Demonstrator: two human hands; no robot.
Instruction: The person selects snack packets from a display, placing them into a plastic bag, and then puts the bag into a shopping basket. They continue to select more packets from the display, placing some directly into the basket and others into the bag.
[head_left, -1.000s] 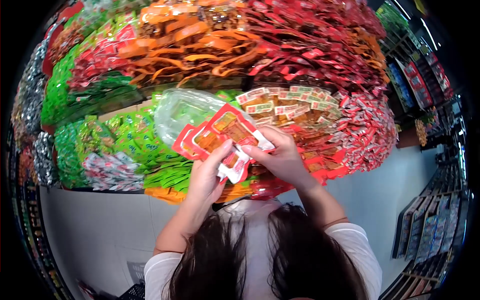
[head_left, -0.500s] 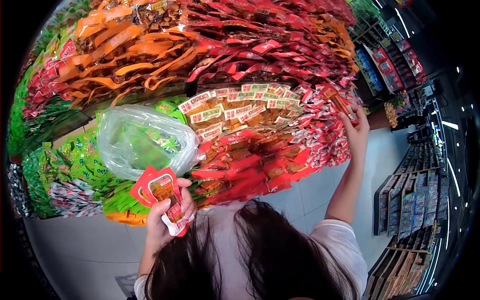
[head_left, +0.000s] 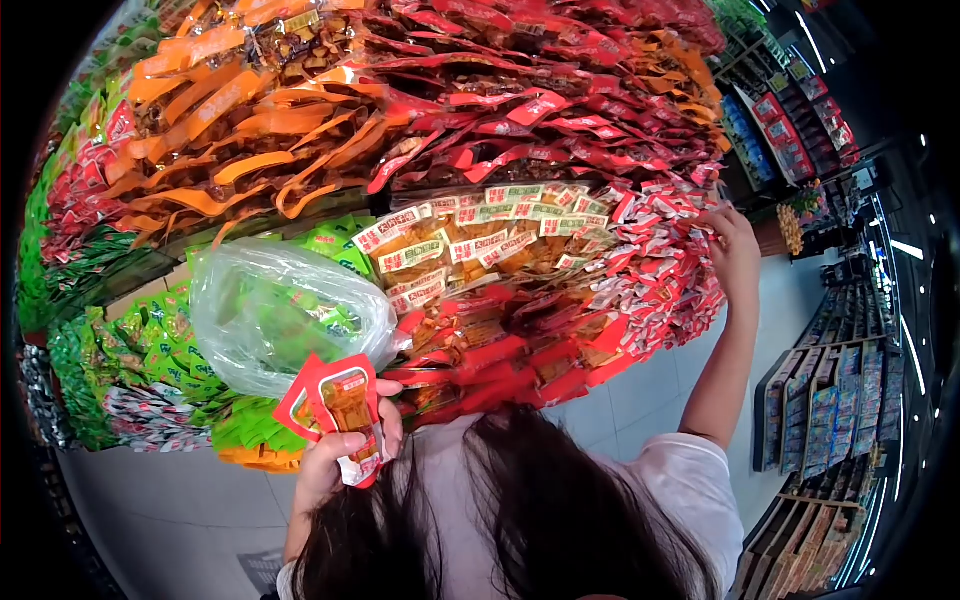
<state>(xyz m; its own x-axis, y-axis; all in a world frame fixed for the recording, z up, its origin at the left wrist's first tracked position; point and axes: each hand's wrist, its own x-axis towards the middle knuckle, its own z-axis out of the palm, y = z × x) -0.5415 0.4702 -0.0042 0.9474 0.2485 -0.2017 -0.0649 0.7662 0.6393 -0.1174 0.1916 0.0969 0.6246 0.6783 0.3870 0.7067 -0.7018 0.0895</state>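
Note:
My left hand (head_left: 345, 455) is closed around two or so red-edged snack packets (head_left: 350, 405), fanned out, with clear windows showing brown food. Just above them a clear plastic bag (head_left: 290, 310) rests with its mouth open over green packets. My right hand (head_left: 735, 250) reaches to the far right side of the display, its bent fingers on a heap of small red-and-white packets (head_left: 660, 260). Its fingertips are partly lost among them, and no packet shows plainly in that hand.
Orange packs (head_left: 250, 110) and dark red packs (head_left: 520, 100) are piled along the back. White-labelled packs (head_left: 490, 235) lie mid-display, with green packets (head_left: 170, 340) to the left. Shelving racks (head_left: 825, 410) stand across the tiled floor (head_left: 170, 500) at right.
The red packet that my right hand held up is out of sight; that hand has shifted slightly right onto the heap. The left hand's packets have turned more upright and dropped slightly.

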